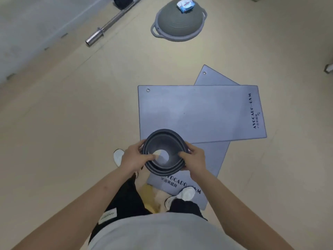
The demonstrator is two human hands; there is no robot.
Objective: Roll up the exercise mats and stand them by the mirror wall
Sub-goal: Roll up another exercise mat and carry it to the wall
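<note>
Mat (198, 112) with "AVOCADO·GYM" print

The upper mat (198, 112) and lower mat (214, 157) look matt and smooth, like foam. The eyelet (148, 90) is shiny metal. The barbell (100, 32) is glossy metal; the dome (178, 22) matt rubber.

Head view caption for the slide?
Left hand and right hand hold a dark bowl over two overlapping unrolled mats; balance dome beyond.
</note>
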